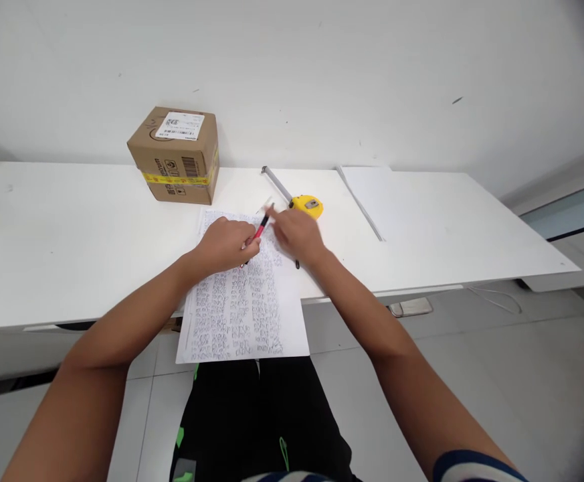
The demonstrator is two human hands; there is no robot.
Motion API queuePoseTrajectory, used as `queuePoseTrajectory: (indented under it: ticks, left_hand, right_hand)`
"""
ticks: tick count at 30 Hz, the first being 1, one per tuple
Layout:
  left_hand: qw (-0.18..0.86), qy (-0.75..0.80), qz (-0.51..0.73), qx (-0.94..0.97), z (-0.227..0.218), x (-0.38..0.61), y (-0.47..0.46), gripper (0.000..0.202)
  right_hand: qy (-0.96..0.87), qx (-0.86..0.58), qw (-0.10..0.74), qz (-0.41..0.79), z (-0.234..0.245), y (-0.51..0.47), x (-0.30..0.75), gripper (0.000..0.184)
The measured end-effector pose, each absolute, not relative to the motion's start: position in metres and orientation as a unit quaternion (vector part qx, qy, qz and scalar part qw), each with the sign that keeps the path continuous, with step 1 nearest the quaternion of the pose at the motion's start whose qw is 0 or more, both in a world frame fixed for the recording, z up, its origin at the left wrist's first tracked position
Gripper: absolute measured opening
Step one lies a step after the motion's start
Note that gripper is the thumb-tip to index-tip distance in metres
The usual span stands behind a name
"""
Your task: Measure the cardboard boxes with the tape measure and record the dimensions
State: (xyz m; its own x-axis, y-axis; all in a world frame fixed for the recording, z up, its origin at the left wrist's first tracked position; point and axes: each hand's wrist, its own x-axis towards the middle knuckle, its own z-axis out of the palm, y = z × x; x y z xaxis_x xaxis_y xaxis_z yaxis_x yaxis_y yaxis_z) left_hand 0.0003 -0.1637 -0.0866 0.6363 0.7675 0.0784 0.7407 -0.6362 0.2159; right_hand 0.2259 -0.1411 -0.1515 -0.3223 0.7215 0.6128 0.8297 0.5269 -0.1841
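My left hand [226, 244] is closed around the lower part of a red pen [261, 230] above a sheet of paper [241, 314] filled with handwriting. My right hand [296, 234] pinches the pen's upper end, its fingers blurred by motion. The sheet lies on the white table [71, 234] and hangs over the near edge toward my lap.
A taped cardboard box [176, 155] with a label stands at the back left. A yellow tape measure [308, 205] with its blade pulled out lies just behind my right hand. A second white tabletop [447, 221] adjoins on the right. The wall runs behind.
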Motion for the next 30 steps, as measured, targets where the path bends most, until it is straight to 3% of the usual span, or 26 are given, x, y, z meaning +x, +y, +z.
queuePoseTrajectory:
  ticks: [3,6,9,13,18,24,30]
  left_hand:
    - [0.094,0.340,0.116,0.928,-0.095,0.002,-0.159,0.038]
    - [0.126,0.335,0.138,0.923,-0.109,0.002,-0.150,0.053]
    - [0.128,0.384,0.095,0.909,-0.122,-0.001,-0.140,0.068]
    - [0.104,0.422,0.045,0.900,-0.129,-0.003,-0.131,0.075]
    - [0.078,0.430,0.041,0.899,-0.128,0.000,-0.131,0.074]
    - [0.086,0.438,0.037,0.894,-0.126,0.002,-0.132,0.074]
    - [0.111,0.437,0.036,0.892,-0.123,0.003,-0.134,0.075]
  right_hand:
    - [-0.830,-0.448,0.328,-0.046,-0.145,-0.153,0.209,0.030]
    - [-0.737,-0.511,0.439,0.044,-0.139,-0.166,0.216,0.052]
    - [-0.645,-0.507,0.517,0.245,-0.136,-0.190,0.228,0.069]
    - [-0.602,-0.503,0.452,0.424,-0.137,-0.213,0.224,0.066]
    - [-0.603,-0.550,0.420,0.397,-0.131,-0.212,0.213,0.049]
    - [-0.619,-0.562,0.417,0.357,-0.132,-0.211,0.212,0.053]
    - [-0.619,-0.564,0.416,0.354,-0.133,-0.211,0.212,0.045]
